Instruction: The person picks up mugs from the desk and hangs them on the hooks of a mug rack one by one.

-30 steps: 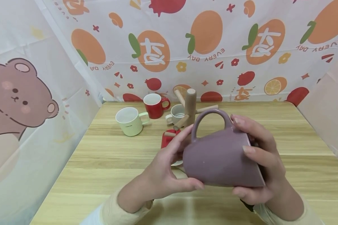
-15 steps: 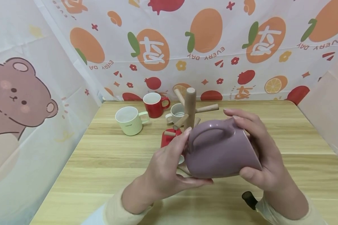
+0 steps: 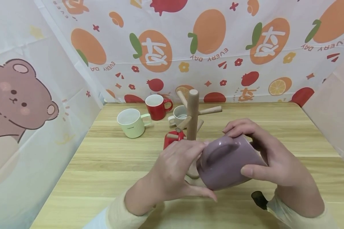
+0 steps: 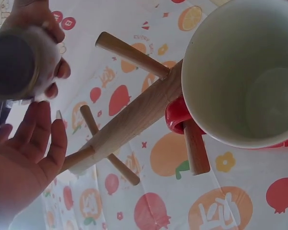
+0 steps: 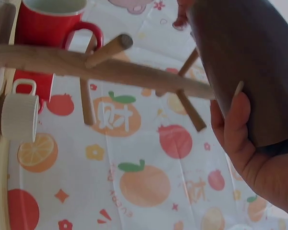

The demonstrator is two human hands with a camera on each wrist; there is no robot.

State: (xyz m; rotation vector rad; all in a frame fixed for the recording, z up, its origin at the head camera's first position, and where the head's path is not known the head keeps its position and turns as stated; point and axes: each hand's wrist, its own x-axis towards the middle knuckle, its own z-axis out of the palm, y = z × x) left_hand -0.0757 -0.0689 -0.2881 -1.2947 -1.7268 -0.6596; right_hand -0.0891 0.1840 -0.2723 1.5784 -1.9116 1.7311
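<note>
A mauve mug [image 3: 225,163] is held tilted on its side over the near part of the table, its handle toward the top and its mouth facing right. My right hand [image 3: 263,152] grips it at the rim, fingers over the top and thumb on the near side. At the mug's base is my left hand [image 3: 175,173], thumb spread below; the left wrist view shows its fingers [image 4: 41,129] loosely extended beside the base. Just behind stands a wooden mug rack [image 3: 193,114] with several pegs. A red mug [image 3: 169,140] hangs by its handle from a lower left peg.
On the table [image 3: 103,181], left of the rack, stand a pale green mug [image 3: 132,125] and a red mug with a white inside [image 3: 157,109]. A small whitish cup [image 3: 180,116] sits right behind the rack. A fruit-print cloth [image 3: 177,47] hangs along the back edge.
The mauve mug has turned and lowered slightly to the right, its handle now facing more toward the camera. The left hand's fingers have loosened from its base, and the right hand still grips the rim.
</note>
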